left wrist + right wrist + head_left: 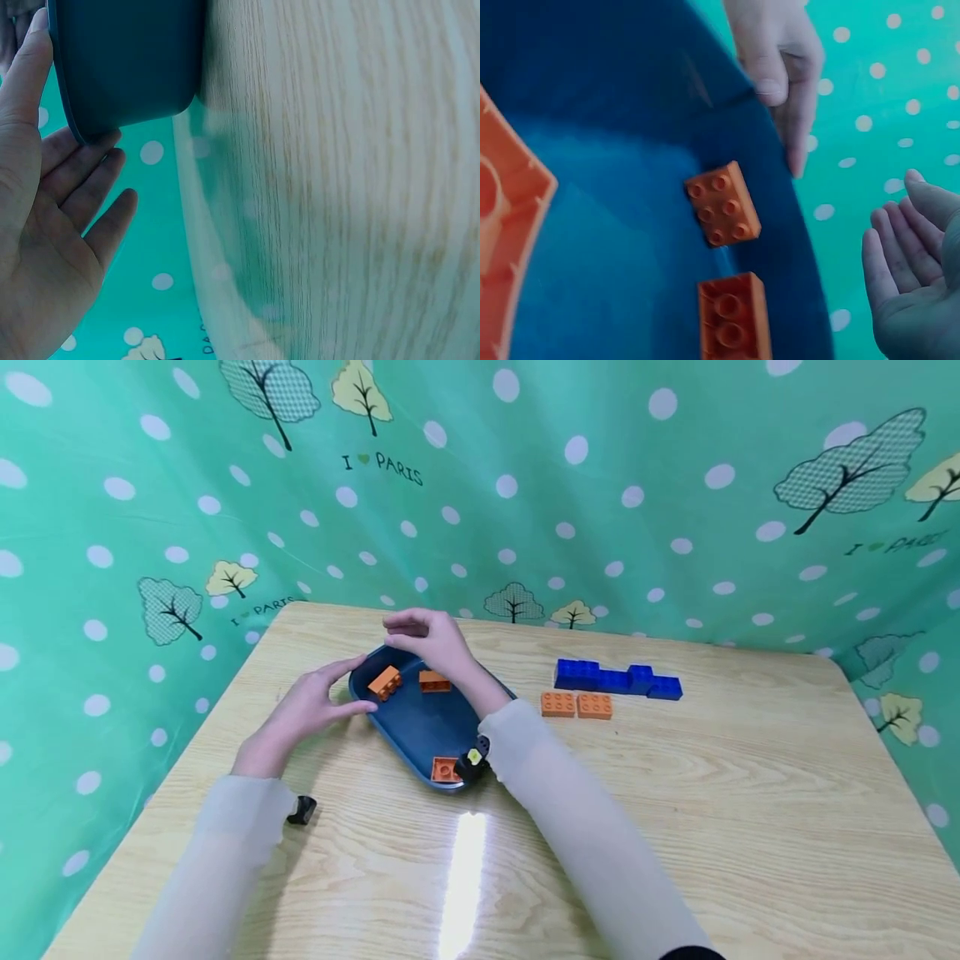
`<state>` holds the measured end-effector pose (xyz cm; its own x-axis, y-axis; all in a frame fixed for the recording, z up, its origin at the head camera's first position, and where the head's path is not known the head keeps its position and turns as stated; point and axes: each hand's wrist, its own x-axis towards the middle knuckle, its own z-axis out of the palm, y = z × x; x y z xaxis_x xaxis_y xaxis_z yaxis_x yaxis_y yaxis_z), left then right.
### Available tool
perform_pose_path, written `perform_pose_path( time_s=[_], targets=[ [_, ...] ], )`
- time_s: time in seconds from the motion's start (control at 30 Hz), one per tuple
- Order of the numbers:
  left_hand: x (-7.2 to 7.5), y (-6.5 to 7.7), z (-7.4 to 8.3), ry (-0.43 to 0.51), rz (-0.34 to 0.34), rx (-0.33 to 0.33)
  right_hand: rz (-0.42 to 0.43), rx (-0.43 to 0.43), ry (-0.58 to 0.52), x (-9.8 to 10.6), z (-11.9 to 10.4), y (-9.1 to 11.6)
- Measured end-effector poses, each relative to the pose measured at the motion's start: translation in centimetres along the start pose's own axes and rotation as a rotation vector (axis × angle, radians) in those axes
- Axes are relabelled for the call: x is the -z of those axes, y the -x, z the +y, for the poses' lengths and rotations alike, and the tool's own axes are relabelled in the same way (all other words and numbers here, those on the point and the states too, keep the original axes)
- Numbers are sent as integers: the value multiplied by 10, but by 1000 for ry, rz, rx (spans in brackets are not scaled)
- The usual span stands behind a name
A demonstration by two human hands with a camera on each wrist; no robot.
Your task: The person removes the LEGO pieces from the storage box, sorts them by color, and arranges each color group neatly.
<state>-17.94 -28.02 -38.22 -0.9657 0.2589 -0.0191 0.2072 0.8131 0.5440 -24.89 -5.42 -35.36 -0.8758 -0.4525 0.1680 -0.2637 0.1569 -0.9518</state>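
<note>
A dark blue plastic basin (420, 718) stands on the table with three orange toy bricks inside: one brick (386, 683) at the far left, a second brick (433, 682) beside it, a third brick (445, 769) at the near end. My left hand (303, 702) holds the basin's far left corner. In the left wrist view its thumb lies along the rim, and a fingertip touches the corner while the other fingers spread loosely outside. Above the far end hovers my right hand (431, 639); its fingers bend loosely around nothing, and the right wrist view shows it apart from the rim.
Right of the basin, several joined blue bricks (615, 678) form a stepped row. Two orange bricks (576, 705) lie in front of them. A green dotted curtain (480, 510) hangs behind the wooden table (712, 793).
</note>
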Motion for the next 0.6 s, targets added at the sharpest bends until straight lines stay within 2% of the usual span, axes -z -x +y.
perform_pose_path(
  time_s=[0.23, 0.4, 0.5, 0.6],
  targets=[
    [-1, 0, -2, 1, 7, 10, -31, -63, 24, -5, 13, -6],
    [0, 0, -1, 5, -3, 16, -116, -114, 85, -5, 25, -10],
    [0, 0, -2, 3, 0, 18, -181, -117, 128, -5, 27, -11],
    [-1, 0, -2, 4, 3, 17, -207, -120, 173, -4, 29, -11]
  ],
)
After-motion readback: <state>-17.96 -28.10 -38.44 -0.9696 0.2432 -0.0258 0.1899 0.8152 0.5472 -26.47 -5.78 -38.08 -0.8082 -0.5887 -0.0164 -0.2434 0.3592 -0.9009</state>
